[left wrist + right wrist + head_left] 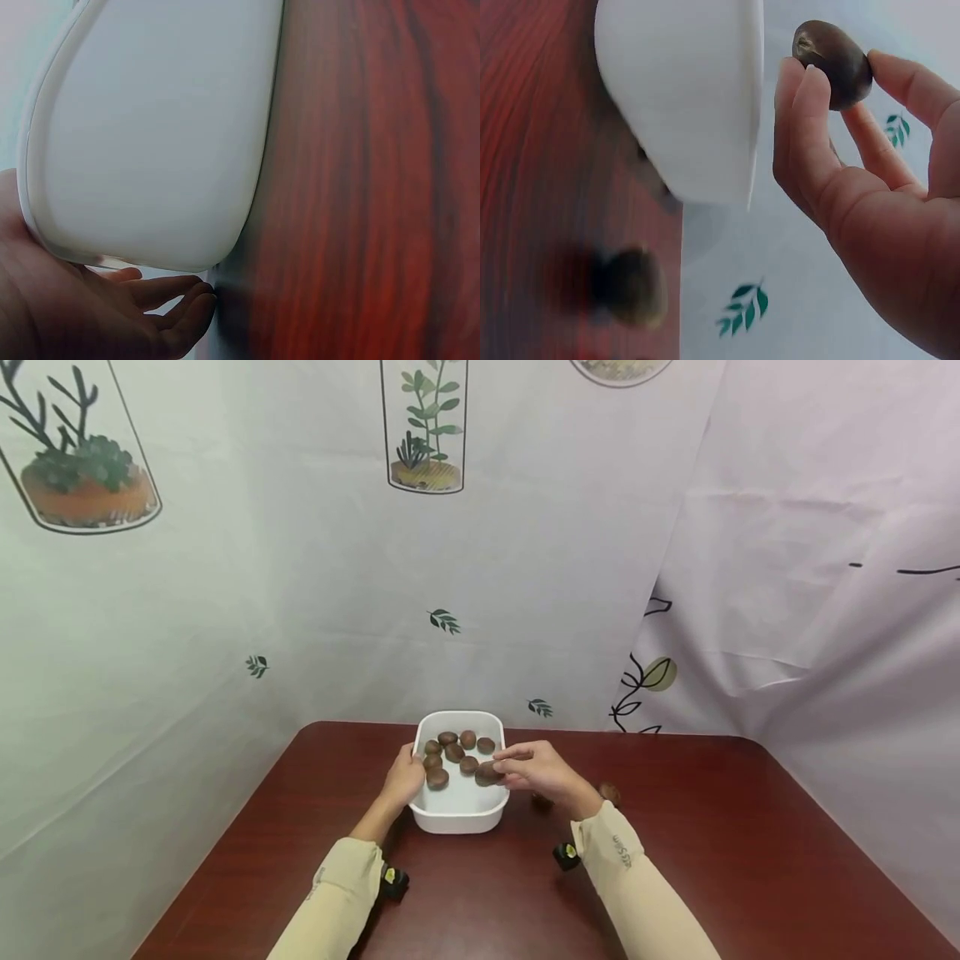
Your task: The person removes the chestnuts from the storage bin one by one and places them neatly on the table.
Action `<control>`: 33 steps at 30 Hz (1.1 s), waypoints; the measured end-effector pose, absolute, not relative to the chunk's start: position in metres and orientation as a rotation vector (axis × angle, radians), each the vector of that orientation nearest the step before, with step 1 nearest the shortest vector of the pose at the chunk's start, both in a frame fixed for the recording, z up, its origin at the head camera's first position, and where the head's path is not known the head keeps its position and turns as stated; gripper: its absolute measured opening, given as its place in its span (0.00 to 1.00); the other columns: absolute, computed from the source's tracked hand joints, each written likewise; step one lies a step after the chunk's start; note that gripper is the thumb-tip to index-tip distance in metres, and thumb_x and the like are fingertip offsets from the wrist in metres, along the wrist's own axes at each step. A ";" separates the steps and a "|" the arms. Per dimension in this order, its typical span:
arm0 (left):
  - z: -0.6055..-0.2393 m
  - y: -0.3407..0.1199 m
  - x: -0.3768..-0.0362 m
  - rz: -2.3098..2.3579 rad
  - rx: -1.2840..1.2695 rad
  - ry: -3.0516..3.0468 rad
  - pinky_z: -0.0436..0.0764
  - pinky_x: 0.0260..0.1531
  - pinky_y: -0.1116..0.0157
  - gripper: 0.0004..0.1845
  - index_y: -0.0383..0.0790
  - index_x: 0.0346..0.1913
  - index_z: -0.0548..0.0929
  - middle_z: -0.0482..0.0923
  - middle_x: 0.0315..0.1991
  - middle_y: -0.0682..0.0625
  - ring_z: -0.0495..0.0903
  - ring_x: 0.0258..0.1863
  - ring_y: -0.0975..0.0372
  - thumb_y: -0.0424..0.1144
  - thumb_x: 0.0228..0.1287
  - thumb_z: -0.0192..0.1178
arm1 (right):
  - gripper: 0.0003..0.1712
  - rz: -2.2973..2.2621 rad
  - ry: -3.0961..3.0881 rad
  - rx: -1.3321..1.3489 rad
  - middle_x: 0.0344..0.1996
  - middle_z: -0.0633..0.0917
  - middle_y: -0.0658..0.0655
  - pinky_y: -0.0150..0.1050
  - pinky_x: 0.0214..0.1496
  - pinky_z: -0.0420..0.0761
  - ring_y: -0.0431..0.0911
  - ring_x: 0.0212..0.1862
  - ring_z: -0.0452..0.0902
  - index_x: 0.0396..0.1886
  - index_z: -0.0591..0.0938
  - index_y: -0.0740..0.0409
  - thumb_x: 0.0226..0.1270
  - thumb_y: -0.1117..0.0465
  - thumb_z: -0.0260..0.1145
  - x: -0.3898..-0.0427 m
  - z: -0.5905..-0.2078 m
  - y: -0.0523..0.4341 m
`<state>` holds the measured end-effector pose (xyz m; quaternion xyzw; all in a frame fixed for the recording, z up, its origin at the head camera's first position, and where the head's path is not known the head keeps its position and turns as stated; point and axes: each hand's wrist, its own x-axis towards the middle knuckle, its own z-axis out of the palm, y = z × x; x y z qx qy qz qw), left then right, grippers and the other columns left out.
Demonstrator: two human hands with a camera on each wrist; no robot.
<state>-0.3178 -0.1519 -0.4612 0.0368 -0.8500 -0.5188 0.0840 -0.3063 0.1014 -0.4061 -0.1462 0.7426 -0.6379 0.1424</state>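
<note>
A white rectangular box [457, 825] stands at the back of the table with several brown, rounded fruits [437, 777] in it. At its left side my left hand [405, 775] grips the wall by the rim; in the left wrist view the fingers [191, 319] curve along the outside of the wall. My right hand [542, 768] pinches one dark brown, egg-shaped fruit [832, 64] between thumb and fingertips. This fruit has smooth skin and a small pale scar at one end. It is held over the right part of the box.
Two more brown fruits lie on the dark red table [675, 860] right of the box, one [541, 802] below my right hand and one [609, 792] beside the wrist. A pale printed curtain [337, 568] hangs behind the table and along its sides.
</note>
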 end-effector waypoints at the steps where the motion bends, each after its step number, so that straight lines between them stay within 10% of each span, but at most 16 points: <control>1: -0.461 -0.152 -0.318 -1.547 0.110 -2.538 0.63 0.66 0.45 0.25 0.28 0.70 0.62 0.66 0.67 0.30 0.65 0.67 0.40 0.34 0.75 0.37 | 0.18 -1.847 2.141 -0.421 0.37 0.87 0.59 0.45 0.45 0.85 0.46 0.33 0.85 0.51 0.82 0.73 0.65 0.66 0.68 -0.306 -0.405 0.106; 33: -0.460 -0.152 -0.318 -1.553 0.124 -2.563 0.63 0.67 0.44 0.25 0.29 0.71 0.61 0.64 0.69 0.30 0.64 0.68 0.40 0.35 0.76 0.35 | 0.24 -1.918 2.235 -0.237 0.41 0.86 0.54 0.36 0.43 0.84 0.42 0.37 0.84 0.59 0.75 0.77 0.69 0.66 0.65 -0.300 -0.420 0.205</control>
